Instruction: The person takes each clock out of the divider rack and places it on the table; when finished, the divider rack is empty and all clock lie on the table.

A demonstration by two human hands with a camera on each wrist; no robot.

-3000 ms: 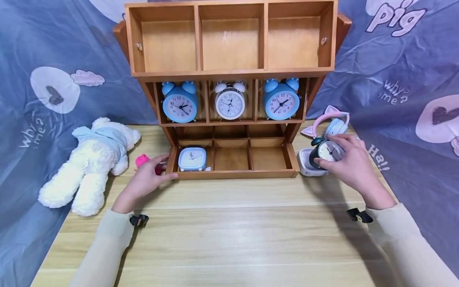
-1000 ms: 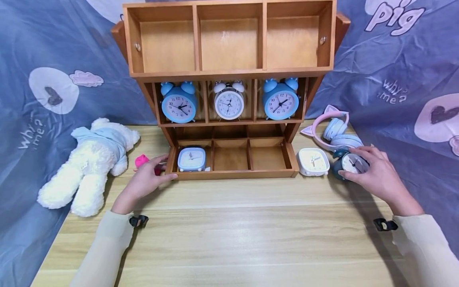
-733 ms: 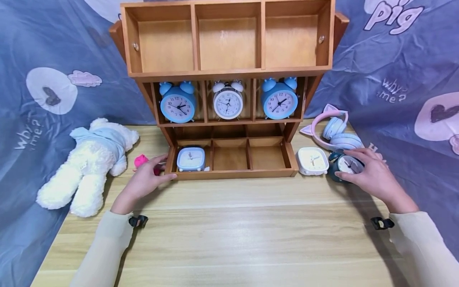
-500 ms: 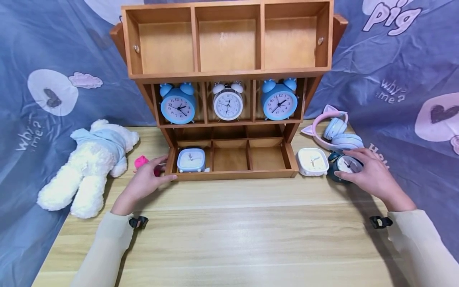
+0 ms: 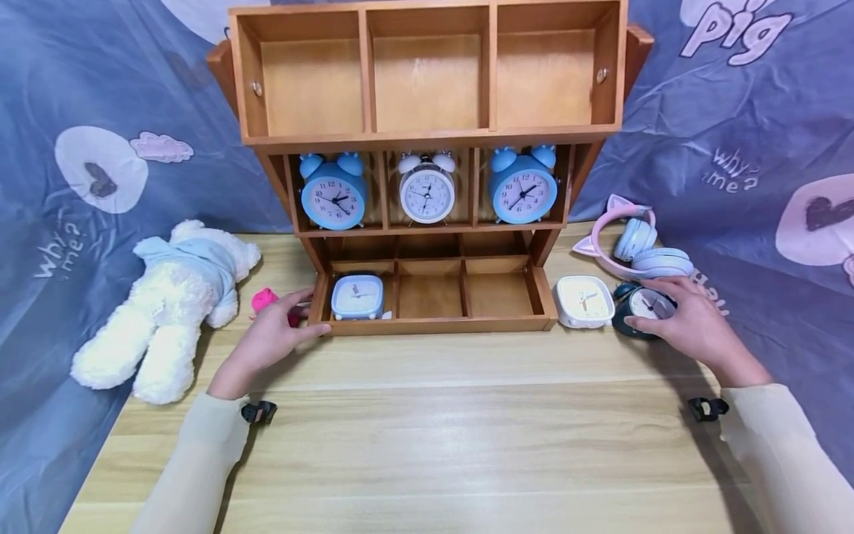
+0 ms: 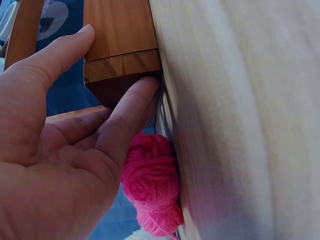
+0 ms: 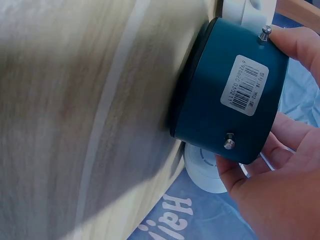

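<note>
My right hand point(image 5: 694, 326) grips a dark teal twin-bell alarm clock point(image 5: 643, 308), thumb on one side and fingers on the other. The clock lies on its back on the table; its feet and barcode label show in the right wrist view. Just left of it sits a white square alarm clock point(image 5: 584, 301). At the other end, my left hand point(image 5: 270, 334) holds the lower left corner of the wooden shelf point(image 5: 434, 325), thumb on the front edge, fingers along the side. A light-blue square clock point(image 5: 356, 295) sits in the bottom left compartment.
Two blue twin-bell clocks point(image 5: 333, 200) and a white one point(image 5: 427, 193) fill the middle row. Cat-ear headphones point(image 5: 660, 261) lie behind the teal clock. Pink yarn point(image 6: 150, 175) is beside my left hand; a white plush toy point(image 5: 173, 304) lies at left.
My right hand has carried the teal clock from in front of the white square clock rightward and down to the table, then slightly back left. The headphones have shifted a little right. The left hand stays put.
</note>
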